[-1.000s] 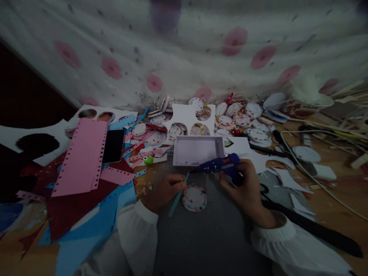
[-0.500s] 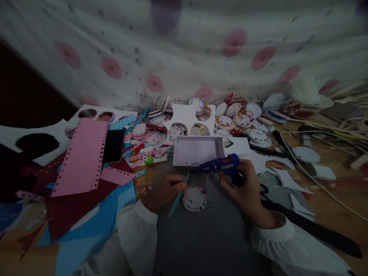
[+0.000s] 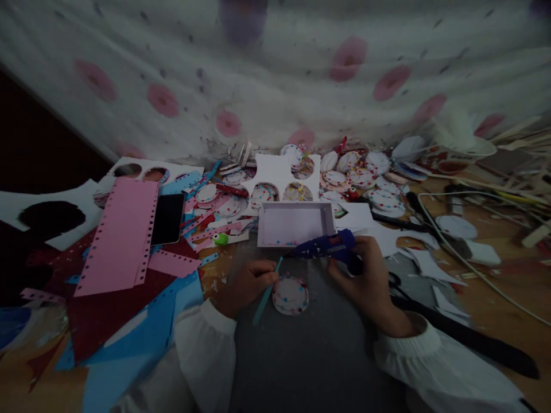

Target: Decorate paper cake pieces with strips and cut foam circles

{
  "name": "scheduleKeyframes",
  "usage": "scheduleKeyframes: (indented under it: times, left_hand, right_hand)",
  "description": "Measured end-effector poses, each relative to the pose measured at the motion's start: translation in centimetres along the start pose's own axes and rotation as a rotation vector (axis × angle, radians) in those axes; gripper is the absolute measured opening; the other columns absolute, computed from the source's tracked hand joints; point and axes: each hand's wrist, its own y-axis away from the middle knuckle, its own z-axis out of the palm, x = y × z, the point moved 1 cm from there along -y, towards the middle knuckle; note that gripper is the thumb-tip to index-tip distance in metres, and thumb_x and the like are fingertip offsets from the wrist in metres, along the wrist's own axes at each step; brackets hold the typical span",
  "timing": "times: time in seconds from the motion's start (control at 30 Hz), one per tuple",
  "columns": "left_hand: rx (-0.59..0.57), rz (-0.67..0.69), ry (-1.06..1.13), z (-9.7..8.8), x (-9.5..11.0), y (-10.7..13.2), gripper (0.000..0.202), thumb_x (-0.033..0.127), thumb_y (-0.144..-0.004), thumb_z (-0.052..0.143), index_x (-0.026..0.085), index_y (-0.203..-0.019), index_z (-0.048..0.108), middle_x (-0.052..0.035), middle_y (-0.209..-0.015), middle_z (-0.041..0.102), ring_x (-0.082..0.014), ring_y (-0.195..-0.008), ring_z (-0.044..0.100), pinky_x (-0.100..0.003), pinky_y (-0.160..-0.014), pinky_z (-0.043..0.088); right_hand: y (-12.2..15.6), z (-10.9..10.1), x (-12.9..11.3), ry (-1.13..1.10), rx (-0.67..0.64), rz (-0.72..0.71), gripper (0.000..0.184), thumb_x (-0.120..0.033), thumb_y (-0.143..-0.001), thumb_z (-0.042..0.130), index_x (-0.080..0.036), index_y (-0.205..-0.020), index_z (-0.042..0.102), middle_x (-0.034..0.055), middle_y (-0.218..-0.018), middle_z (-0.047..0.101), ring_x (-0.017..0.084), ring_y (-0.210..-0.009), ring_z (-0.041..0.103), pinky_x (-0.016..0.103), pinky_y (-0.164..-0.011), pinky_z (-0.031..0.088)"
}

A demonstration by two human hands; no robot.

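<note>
My right hand [image 3: 373,287] is wrapped round the handle of a blue glue gun [image 3: 325,246], whose nozzle points left. Pinched in my left hand [image 3: 249,285] is a thin teal strip [image 3: 262,307], slanting down toward me. The nozzle is close to the strip's upper end; whether they touch I cannot tell. Just right of the strip, a round white paper disc with coloured dots [image 3: 290,296] lies on the grey mat [image 3: 310,367]. Behind the glue gun stands a shallow white box [image 3: 297,223] with small coloured bits along its inside front.
Pink punched paper [image 3: 120,235], a black phone [image 3: 169,219] and blue sheets [image 3: 142,338] lie at left. Decorated discs [image 3: 361,172] pile up behind the box. A white cord [image 3: 456,252] and black-handled scissors [image 3: 469,335] are at right. A flowered curtain [image 3: 275,86] hangs behind.
The view has shifted very slightly. Both hands hold almost the same pose, with the glue gun's nozzle still close to the strip's upper end.
</note>
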Motion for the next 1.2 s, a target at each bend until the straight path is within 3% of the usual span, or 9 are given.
scheduleKeyframes:
  times: [0.1, 0.27, 0.4, 0.53, 0.63, 0.73, 0.9, 1.03, 1.2]
  left_hand:
    - [-0.003, -0.003, 0.017, -0.1, -0.2, 0.0, 0.024, 0.027, -0.079, 0.053, 0.016, -0.057, 0.055, 0.0005, -0.063, 0.052, -0.0144, -0.063, 0.049, -0.025, -0.06, 0.038]
    - [0.04, -0.009, 0.062, -0.1, -0.8, 0.1, 0.022, 0.025, -0.078, 0.054, 0.016, -0.058, 0.056, 0.0014, -0.062, 0.05, -0.013, -0.06, 0.046, -0.025, -0.059, 0.036]
    - [0.085, 0.009, 0.111, 0.1, -1.6, -0.3, 0.024, 0.029, -0.077, 0.055, 0.016, -0.057, 0.056, 0.0012, -0.06, 0.05, -0.0134, -0.06, 0.046, -0.025, -0.061, 0.037]
    - [0.134, 0.02, 0.146, 0.3, -2.0, -0.7, 0.025, 0.032, -0.075, 0.054, 0.017, -0.055, 0.056, -0.0002, -0.06, 0.052, -0.014, -0.061, 0.048, -0.026, -0.063, 0.039]
    - [0.182, 0.011, 0.161, 0.5, -1.8, -0.9, 0.025, 0.032, -0.072, 0.054, 0.017, -0.053, 0.055, -0.0003, -0.059, 0.051, -0.0141, -0.06, 0.048, -0.026, -0.063, 0.039]
    - [0.205, -0.001, 0.166, 0.7, -1.4, -0.8, 0.025, 0.032, -0.072, 0.055, 0.017, -0.052, 0.055, 0.0004, -0.056, 0.05, -0.0133, -0.057, 0.046, -0.025, -0.059, 0.038]
    - [0.218, -0.011, 0.187, 0.8, -0.6, -0.7, 0.025, 0.031, -0.073, 0.053, 0.017, -0.052, 0.056, 0.0007, -0.053, 0.05, -0.0118, -0.053, 0.045, -0.024, -0.053, 0.036]
    - [0.253, -0.002, 0.19, 0.7, -0.3, -0.8, 0.022, 0.027, -0.07, 0.051, 0.017, -0.051, 0.054, 0.0001, -0.055, 0.051, -0.0124, -0.057, 0.047, -0.024, -0.057, 0.039]
    - [0.304, -0.005, 0.183, 0.4, -0.5, -1.1, 0.021, 0.032, -0.07, 0.05, 0.017, -0.055, 0.052, 0.0009, -0.054, 0.048, -0.0119, -0.054, 0.046, -0.023, -0.053, 0.038]
  right_hand:
    - [-0.2, -0.4, 0.2, 0.034, 0.09, 0.072, 0.028, -0.028, -0.074, 0.071, -0.023, -0.09, 0.048, 0.0036, -0.089, 0.055, 0.021, -0.08, 0.055, 0.034, -0.065, 0.047]
    - [-0.7, -1.7, 3.8, 0.15, 0.238, 0.442, 0.047, -0.044, -0.066, 0.074, -0.021, -0.098, 0.049, 0.0047, -0.091, 0.054, 0.024, -0.081, 0.054, 0.042, -0.072, 0.048]
    - [-1.0, -2.6, 7.7, 0.199, 0.218, 0.689, 0.055, -0.051, -0.059, 0.072, -0.019, -0.097, 0.049, 0.0092, -0.092, 0.056, 0.031, -0.086, 0.057, 0.049, -0.076, 0.048]
    - [-0.9, -2.3, 9.3, 0.313, 0.072, 0.765, 0.056, -0.051, -0.06, 0.07, -0.016, -0.098, 0.05, 0.0135, -0.092, 0.059, 0.036, -0.091, 0.058, 0.052, -0.08, 0.046]
    - [-0.9, -2.0, 8.9, 0.384, 0.021, 0.655, 0.043, -0.044, -0.068, 0.065, -0.015, -0.097, 0.051, 0.015, -0.094, 0.059, 0.036, -0.096, 0.056, 0.054, -0.084, 0.043]
    - [-1.2, -2.2, 7.6, 0.425, 0.106, 0.464, 0.03, -0.035, -0.074, 0.06, -0.015, -0.096, 0.053, 0.0151, -0.095, 0.058, 0.035, -0.098, 0.053, 0.054, -0.085, 0.042]
    - [-1.1, -2.3, 3.4, 0.319, 0.165, -0.012, 0.016, -0.019, -0.081, 0.053, -0.019, -0.097, 0.053, 0.0109, -0.092, 0.058, 0.029, -0.091, 0.055, 0.045, -0.079, 0.046]
    - [0.0, -1.8, -0.6, 0.242, -0.055, -0.456, 0.018, -0.012, -0.083, 0.052, -0.019, -0.1, 0.057, 0.0107, -0.094, 0.062, 0.024, -0.085, 0.056, 0.038, -0.071, 0.045]
    - [1.0, -2.1, -4.4, 0.23, -0.283, -0.679, 0.02, -0.009, -0.085, 0.048, -0.017, -0.095, 0.063, 0.0113, -0.091, 0.066, 0.022, -0.079, 0.055, 0.036, -0.069, 0.044]
